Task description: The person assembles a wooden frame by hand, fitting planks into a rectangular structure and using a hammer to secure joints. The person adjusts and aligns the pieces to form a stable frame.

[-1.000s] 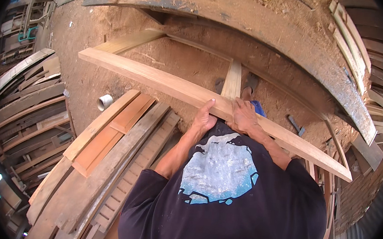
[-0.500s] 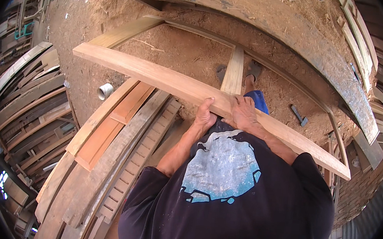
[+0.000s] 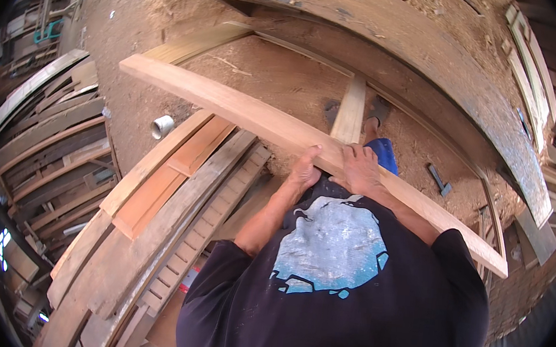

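Observation:
A long, pale wooden plank [image 3: 250,112] lies slantwise before me, its left end farther off and its right end nearer. My left hand [image 3: 305,168] grips the near edge around its middle, thumb on top. Just to the right, my right hand [image 3: 360,170] is laid over the plank with its fingers bent across the top face. Beneath and beyond it stands a wooden frame, whose middle crosspiece [image 3: 350,110] runs away from me toward a long back rail. The undersides of both hands are hidden.
A broad, worn workbench plank [image 3: 372,32] curves across the far side. Stacked boards [image 3: 175,230] lie at my left, with a reddish panel [image 3: 155,195] on top. A white pipe piece [image 3: 162,126] and a hammer [image 3: 438,180] rest on the dusty ground. More timber [image 3: 54,132] is piled far left.
The whole scene has shifted slightly right in the picture. The plank's right end sits a little lower. Both hands keep their places on the plank.

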